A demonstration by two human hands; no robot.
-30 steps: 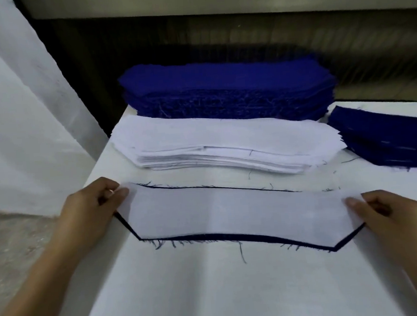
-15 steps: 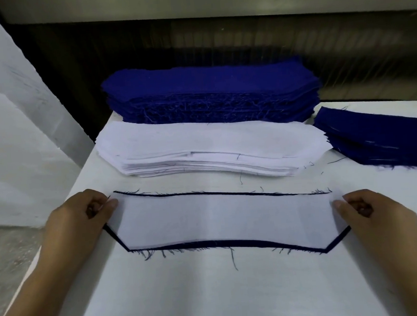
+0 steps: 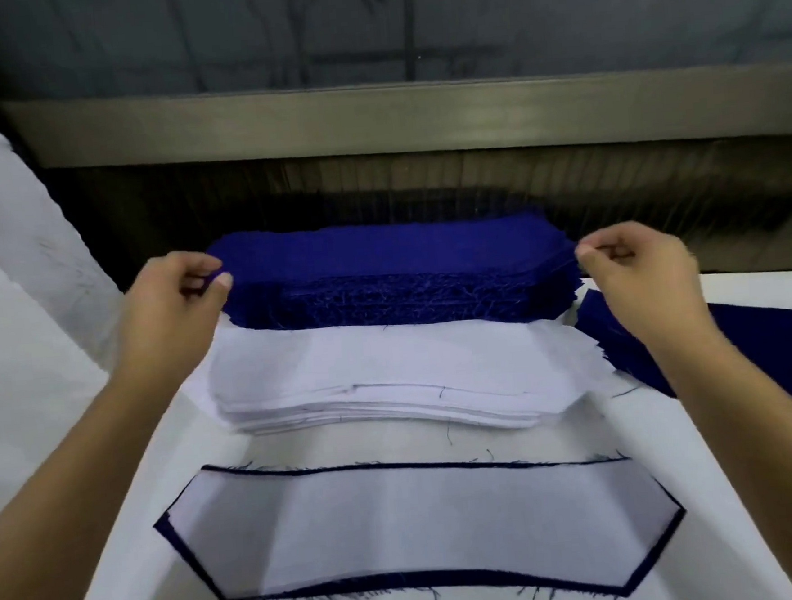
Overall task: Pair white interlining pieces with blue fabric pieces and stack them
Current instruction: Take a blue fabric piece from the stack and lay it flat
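The left hand (image 3: pixel 183 293) and right hand (image 3: pixel 630 262) each pinch an end of the top blue piece (image 3: pixel 390 248) spanning between them atop the blue stack (image 3: pixel 399 299), the interlining stack (image 3: pixel 389 370) lying back toward the wrists, and tangled frayed threads could drag a second layer up with it.

1. Your left grip (image 3: pixel 173 296) is a bare hand; its thumbnail (image 3: pixel 225 280) shows, cut short.
2. Your right grip (image 3: pixel 635 269) is a bare hand as well.
3. Your left forearm (image 3: pixel 91 461) runs bare from the wrist to the frame edge.
4. Your right forearm (image 3: pixel 739 416) is bare in the same way.
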